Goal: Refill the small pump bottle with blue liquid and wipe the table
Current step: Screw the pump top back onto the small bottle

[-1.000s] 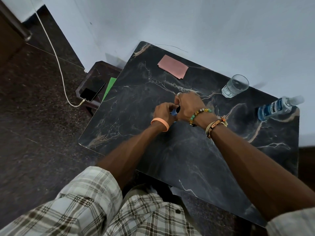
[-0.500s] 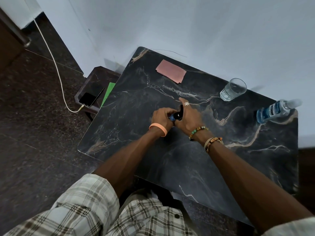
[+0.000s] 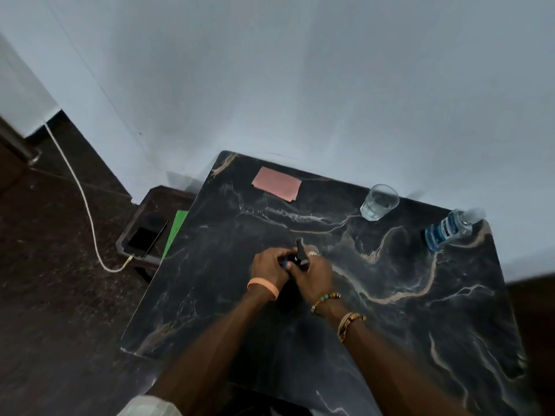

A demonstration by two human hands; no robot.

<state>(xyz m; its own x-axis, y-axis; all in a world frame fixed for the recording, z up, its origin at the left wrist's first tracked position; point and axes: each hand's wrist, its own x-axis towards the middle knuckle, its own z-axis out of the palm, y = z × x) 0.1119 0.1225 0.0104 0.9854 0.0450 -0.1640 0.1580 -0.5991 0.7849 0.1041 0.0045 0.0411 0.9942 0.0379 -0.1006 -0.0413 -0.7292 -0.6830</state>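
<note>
Both hands meet over the middle of the black marble table (image 3: 405, 340). My left hand (image 3: 268, 267) grips the small blue pump bottle (image 3: 285, 262), which is mostly hidden by its fingers. My right hand (image 3: 315, 273) holds the black pump head (image 3: 300, 253) on top of the bottle, its nozzle pointing away from me. A larger clear bottle of blue liquid (image 3: 450, 231) stands at the table's far right edge. A pink cloth (image 3: 277, 183) lies flat at the far left corner.
A clear glass with water (image 3: 379, 202) stands near the wall, between the cloth and the large bottle. Left of the table, a low dark stool (image 3: 156, 202) carries a phone (image 3: 146, 237) on a white cable and a green sheet (image 3: 175, 229).
The camera has tilted up, so the table sits lower in view. My right hand has shifted its hold on the pump head, and the black nozzle now sticks out above my fingers.
</note>
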